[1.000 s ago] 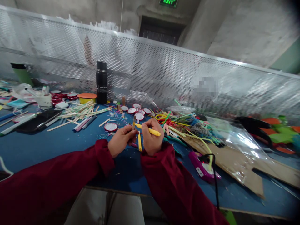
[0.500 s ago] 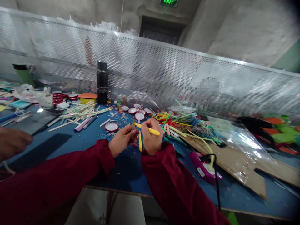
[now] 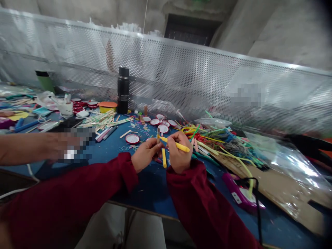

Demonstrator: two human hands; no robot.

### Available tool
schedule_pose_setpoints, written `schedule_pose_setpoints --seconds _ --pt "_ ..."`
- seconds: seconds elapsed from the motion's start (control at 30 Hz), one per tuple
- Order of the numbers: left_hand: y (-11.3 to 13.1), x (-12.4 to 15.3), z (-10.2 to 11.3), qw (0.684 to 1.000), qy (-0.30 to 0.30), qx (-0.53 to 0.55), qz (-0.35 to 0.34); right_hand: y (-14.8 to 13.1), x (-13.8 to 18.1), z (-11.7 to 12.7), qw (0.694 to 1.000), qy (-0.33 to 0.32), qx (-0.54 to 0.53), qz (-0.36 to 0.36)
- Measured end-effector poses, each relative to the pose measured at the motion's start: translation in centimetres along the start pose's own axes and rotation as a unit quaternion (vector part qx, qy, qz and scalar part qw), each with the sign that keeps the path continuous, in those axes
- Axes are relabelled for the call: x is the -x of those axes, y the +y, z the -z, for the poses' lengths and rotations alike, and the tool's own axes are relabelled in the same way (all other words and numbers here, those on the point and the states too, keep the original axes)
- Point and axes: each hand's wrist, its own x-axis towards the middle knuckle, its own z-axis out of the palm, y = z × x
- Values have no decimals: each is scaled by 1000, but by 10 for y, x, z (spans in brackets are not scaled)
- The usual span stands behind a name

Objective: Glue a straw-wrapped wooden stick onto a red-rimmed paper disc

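My left hand (image 3: 146,154) is closed in a pinch around a small flat brown stick (image 3: 158,132), which stands upright above the fingertips. In my right hand (image 3: 180,155) is a yellow marker (image 3: 183,147), gripped like a pen. Its tip points left and meets the stick, or comes very close to it. Between the hands a yellow piece (image 3: 164,159), which looks like a marker cap, lies on the blue table (image 3: 150,197). A round white disc with a red rim (image 3: 132,139) lies just beyond my left hand.
At left another person's hand (image 3: 67,145) reaches over a dark flat device. Wooden sticks (image 3: 101,119), markers (image 3: 106,133) and a black bottle (image 3: 123,90) are behind. Tangled colourful cords (image 3: 220,136), cardboard (image 3: 280,186) and a purple device with a cable (image 3: 241,193) occupy the right.
The camera view has turned slightly left, so everything sits further right. The other person's hand has reached further in from the left. Both my hands keep their holds.
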Motion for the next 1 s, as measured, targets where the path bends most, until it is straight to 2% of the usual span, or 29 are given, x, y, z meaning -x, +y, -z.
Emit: schedule_pose_setpoints --seconds 1.0 --pt "-7 -2 0 1000 -8 28 -1 3 1 -3 999 14 30 7"
